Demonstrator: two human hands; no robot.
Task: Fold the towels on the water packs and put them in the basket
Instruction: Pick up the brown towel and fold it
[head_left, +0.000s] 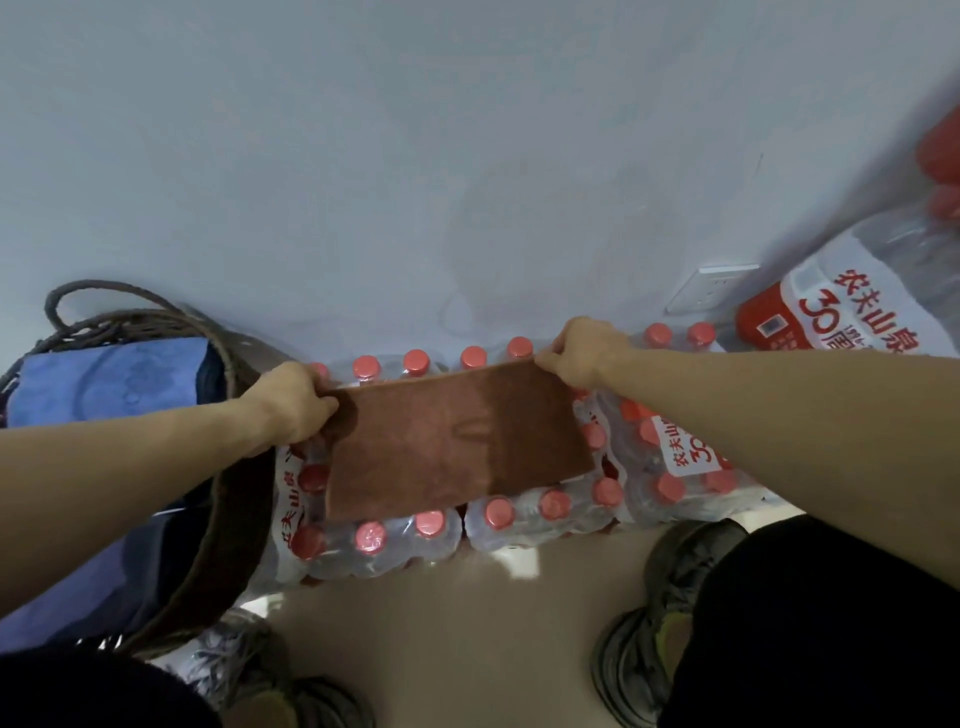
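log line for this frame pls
fold | left hand + right hand pinch brown towel far corners | over water packs | basket left

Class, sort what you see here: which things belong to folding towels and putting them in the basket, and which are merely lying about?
Belongs to the job:
brown towel, held by left hand and right hand
water packs beneath it
basket
blue towel in the basket

Lying about:
wall socket
upended water pack, right
shoes

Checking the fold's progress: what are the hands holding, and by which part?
The brown towel, by its two far corners: the left hand grips the left one, the right hand pinches the right one.
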